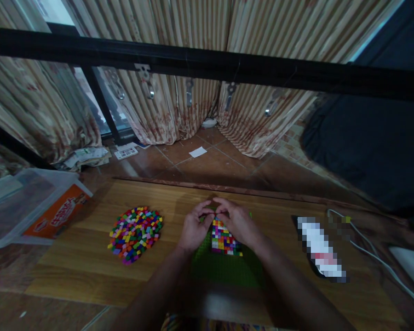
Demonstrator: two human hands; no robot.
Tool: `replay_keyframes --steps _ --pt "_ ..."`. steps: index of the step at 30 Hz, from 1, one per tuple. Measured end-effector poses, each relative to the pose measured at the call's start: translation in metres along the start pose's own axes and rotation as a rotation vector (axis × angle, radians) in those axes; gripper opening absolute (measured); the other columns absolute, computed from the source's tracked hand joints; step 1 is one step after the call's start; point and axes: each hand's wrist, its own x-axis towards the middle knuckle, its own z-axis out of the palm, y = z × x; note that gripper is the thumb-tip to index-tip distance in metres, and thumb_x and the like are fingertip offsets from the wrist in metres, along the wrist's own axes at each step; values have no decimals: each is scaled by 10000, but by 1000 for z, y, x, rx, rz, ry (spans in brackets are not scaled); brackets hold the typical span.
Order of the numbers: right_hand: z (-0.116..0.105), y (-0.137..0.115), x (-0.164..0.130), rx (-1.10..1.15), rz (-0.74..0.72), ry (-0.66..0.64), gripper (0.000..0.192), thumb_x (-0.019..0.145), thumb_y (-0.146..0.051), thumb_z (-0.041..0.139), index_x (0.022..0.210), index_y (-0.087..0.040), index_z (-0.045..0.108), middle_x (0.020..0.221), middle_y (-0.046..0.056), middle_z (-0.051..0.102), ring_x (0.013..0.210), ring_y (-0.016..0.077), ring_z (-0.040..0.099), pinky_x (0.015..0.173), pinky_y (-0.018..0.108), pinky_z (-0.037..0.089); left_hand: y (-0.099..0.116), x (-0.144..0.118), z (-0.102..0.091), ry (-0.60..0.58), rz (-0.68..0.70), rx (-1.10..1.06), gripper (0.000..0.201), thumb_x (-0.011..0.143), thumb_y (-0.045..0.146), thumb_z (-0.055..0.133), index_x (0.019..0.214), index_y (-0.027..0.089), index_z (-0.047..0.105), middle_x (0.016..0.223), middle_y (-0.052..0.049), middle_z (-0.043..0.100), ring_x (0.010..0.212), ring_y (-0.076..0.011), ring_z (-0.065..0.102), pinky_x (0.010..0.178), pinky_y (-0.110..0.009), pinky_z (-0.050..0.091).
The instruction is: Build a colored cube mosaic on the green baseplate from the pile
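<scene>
Small square bricks, many colours, heaped in a loose flat oval on the left part of the table, well apart from the hands, probably kept there as stock within easy reach. Further left, off the table: clear plastic bin with an orange printed box leaning against it, on the tiled floor; beyond, scattered papers at the foot of striped curtains.

Centre: green studded baseplate, flat on the wood-grain table, close to the body. On its far half, a tight rectangular mosaic of the same glossy bricks, laid row on row, red, yellow, pink, blue, white. Left hand at the mosaic's left edge, fingers curled, tips pinched together at the far rim; whether a brick sits in that grip cannot be told, too small and dim. Right hand arched over the mosaic's far right corner, fingertips meeting those of the left, grip nearly closed, contents likewise hidden. Both wrists low, seemingly braced for fine pressing at the top row.

Right: a blurred-out flat object lying on the table, a white cable curving past it, and a pale flat slab at the far right edge. Overhead, a black bar crossing the whole view.
</scene>
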Motion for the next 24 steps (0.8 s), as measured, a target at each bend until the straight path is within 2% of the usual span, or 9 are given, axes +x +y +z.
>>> replay_keyframes --steps 8,14,17,20,24 --pt "6 3 -5 53 45 92 380 818 -103 585 1177 -225 609 833 -6 713 803 154 664 830 302 497 1 2 0 -3 7 25 446 818 217 610 1257 168 550 915 -30 734 863 -157 681 830 -290 502" --pt "7 2 -4 83 93 91 333 809 -117 592 1130 -205 620 821 1 723 763 153 672 797 296 510 7 5 -6 -37 58 142 460 817 193 607 1273 169 556 898 -32 746 923 -182 697 968 -338 477" --pt "9 3 -6 88 82 109 337 804 -115 585 1122 -220 621 823 -5 723 770 152 671 811 302 513 9 5 -8 -39 80 189 392 810 184 613 1202 181 618 932 -43 749 951 -191 697 988 -340 478" --pt "12 7 -10 106 69 109 345 808 -142 579 1138 -234 618 858 0 724 804 160 674 834 324 519 11 4 -8 -31 93 228 328 813 185 612 1137 192 656 1007 -54 744 1004 -195 686 1018 -338 467" --pt "11 14 -17 181 93 124 405 824 -217 582 1229 -240 578 1011 34 724 935 179 678 904 364 513 16 -1 -10 -23 101 221 406 837 180 581 1242 196 586 1045 -58 739 1033 -186 679 1009 -342 481"
